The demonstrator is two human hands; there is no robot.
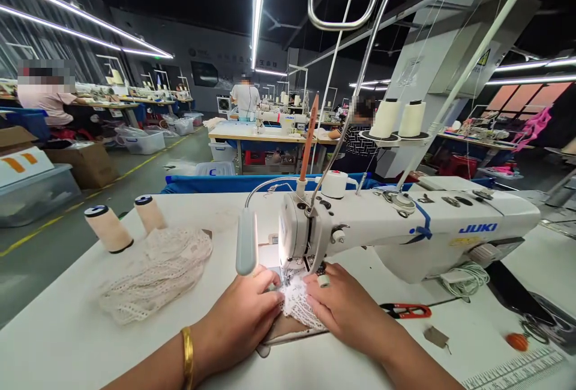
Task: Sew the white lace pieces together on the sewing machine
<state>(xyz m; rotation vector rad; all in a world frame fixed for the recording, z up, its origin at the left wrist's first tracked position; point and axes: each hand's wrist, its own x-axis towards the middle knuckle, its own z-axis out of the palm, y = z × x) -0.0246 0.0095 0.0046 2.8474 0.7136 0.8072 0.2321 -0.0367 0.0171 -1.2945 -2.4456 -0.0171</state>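
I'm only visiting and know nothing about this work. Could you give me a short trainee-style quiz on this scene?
1. True or false: a gold bangle circles the left wrist.
2. What lies between the left hand and right hand at the sewing machine: (a) red snips, (b) white lace, (c) a ruler?
3. How many peach thread cones stand on the table near the lace pile?

Key: 1. true; 2. b; 3. two.

On a flat white table [81,342], a long white sewing machine [387,216] stands with its head above a white openwork lace piece [297,303]. Left lies a crumpled cream lace pile [157,276] — two cone-shaped peach thread spools [109,229] behind it. Right, red-handled metal snips [413,311] lie before the machine — a clear straight ruler [517,372] nearer.
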